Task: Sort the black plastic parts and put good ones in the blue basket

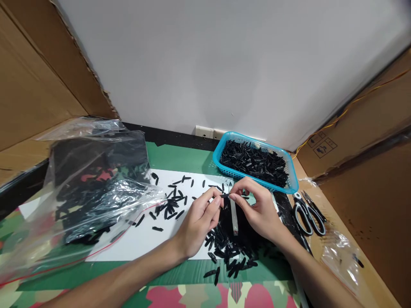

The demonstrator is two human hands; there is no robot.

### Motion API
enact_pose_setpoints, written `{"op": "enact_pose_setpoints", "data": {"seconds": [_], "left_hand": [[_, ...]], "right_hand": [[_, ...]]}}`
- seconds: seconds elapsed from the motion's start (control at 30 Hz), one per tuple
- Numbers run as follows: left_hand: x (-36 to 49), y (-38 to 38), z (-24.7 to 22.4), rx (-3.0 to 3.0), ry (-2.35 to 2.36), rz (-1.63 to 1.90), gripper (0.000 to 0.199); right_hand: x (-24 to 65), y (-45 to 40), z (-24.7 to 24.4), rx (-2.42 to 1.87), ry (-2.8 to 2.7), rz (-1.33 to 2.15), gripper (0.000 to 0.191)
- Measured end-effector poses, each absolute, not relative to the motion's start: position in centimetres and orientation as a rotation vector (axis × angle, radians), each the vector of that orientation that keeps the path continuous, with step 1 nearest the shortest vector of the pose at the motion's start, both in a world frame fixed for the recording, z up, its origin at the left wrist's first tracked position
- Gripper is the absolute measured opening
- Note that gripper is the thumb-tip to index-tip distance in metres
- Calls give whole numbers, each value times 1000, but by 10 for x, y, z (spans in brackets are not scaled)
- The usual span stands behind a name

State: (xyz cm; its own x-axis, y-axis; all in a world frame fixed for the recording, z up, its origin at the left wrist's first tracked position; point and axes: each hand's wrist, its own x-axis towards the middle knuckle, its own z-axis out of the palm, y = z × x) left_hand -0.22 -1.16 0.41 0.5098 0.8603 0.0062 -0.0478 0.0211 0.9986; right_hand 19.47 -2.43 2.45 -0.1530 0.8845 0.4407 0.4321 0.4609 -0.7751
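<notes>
Head view: small black piece [226, 195] held mid-frame

Just below the center of the frame, the left hand [201, 214] and right hand [258, 207] pinch opposite ends of the piece, fingertips close together. Loose pieces [227, 246] lie heaped at lower center; others are scattered on white paper [141, 246] left of the hands. Right of center, a blue basket [217, 157] full of similar pieces stands on the surface [180, 156]. Scissors [307, 218] lie at the right.
</notes>
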Motion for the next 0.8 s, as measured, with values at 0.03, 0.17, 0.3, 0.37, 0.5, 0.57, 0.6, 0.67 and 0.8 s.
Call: {"op": "enact_pose_setpoints", "data": {"seconds": [0.03,0.17,0.3,0.37,0.5,0.57,0.6,0.67,0.8], "left_hand": [[-2,-12,4,1374,768,829,33],[-1,-10,5,1362,772,837,37],[0,-9,7,1350,787,831,38],[0,-9,7,1343,794,834,38],[0,-10,7,1322,784,842,39],[0,-10,7,1313,777,845,39],[0,-10,7,1311,776,846,39],[0,-10,7,1316,776,847,39],[-1,-10,6,1340,778,856,38]], "right_hand": [[194,-24,24,-1126,-1772,601,11],[194,-25,23,-1133,-1767,639,10],[194,-26,22,-1136,-1760,668,8],[195,-26,21,-1128,-1763,673,8],[195,-27,20,-1103,-1777,631,8],[194,-28,19,-1109,-1780,611,9],[194,-27,18,-1114,-1780,606,10],[193,-27,17,-1118,-1781,602,10],[192,-26,15,-1107,-1775,616,10]]}}
